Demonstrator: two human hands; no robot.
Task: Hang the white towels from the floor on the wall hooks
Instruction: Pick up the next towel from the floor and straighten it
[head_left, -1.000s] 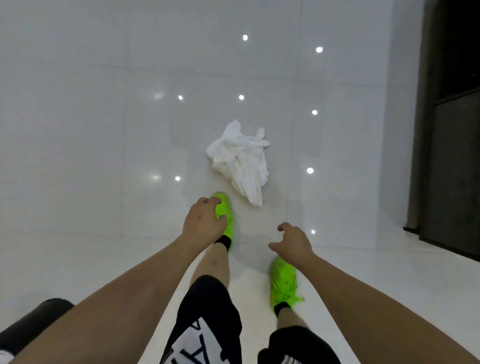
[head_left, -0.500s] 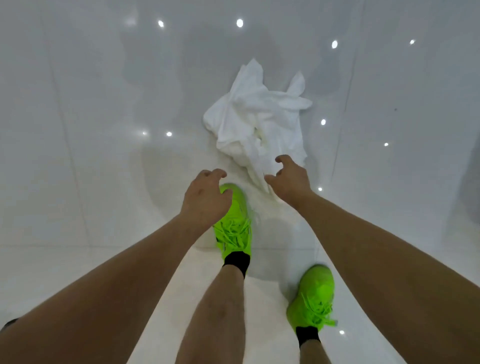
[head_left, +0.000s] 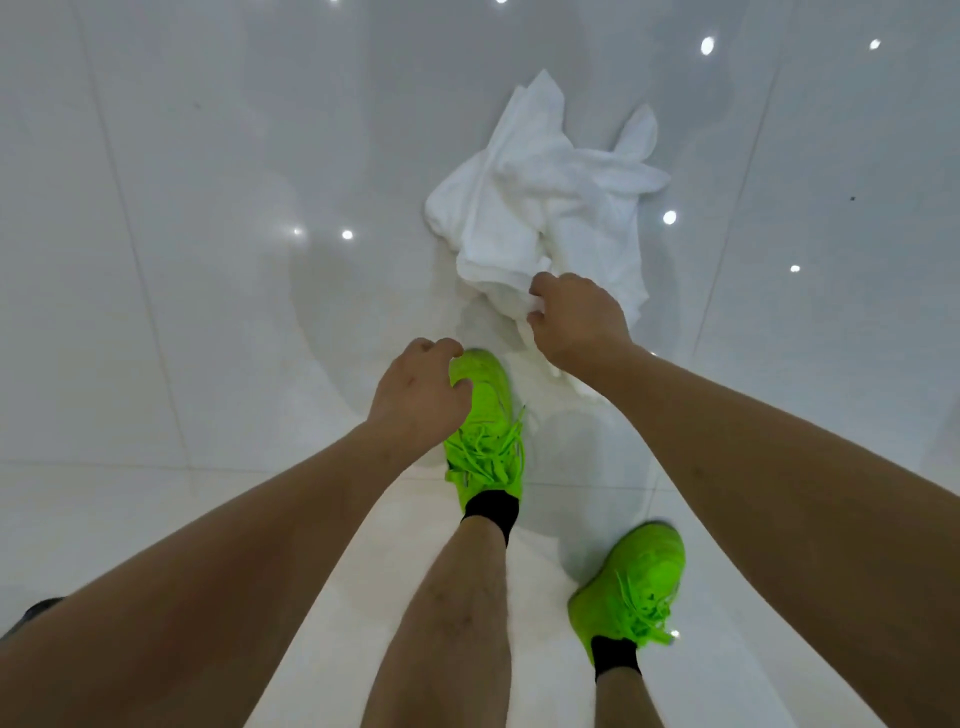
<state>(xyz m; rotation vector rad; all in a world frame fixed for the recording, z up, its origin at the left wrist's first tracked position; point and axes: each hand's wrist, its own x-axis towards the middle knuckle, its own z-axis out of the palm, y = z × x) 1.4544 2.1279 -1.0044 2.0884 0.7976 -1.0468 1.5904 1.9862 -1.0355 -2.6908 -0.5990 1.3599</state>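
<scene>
A: White cloth, crumpled in a heap, lies on the glossy floor (head_left: 182, 260), in the far middle, a little to the right. This is the towel (head_left: 540, 208). I cannot tell if the heap is one towel or several.

B: And the hands?

A: The right hand (head_left: 576, 319) is at the near edge of the towel. Its fingers are curled and they seem to pinch a fold of the cloth there. The left hand (head_left: 418, 397) hangs over the near green shoe (head_left: 485, 431); its fingers are loosely curled and it holds nothing.

B: So which step is this?

A: I think it is the pick-up, the very first part. The towel lies on the floor, nothing is lifted yet, and no hooks are in view.

B: What does the next move ask?

A: In my judgement, a firmer hold on the fold, then a lift straight up so the heap opens. The left hand could take a second edge, because soft cloth will sag and drag. After that the person must turn to find the wall.
</scene>
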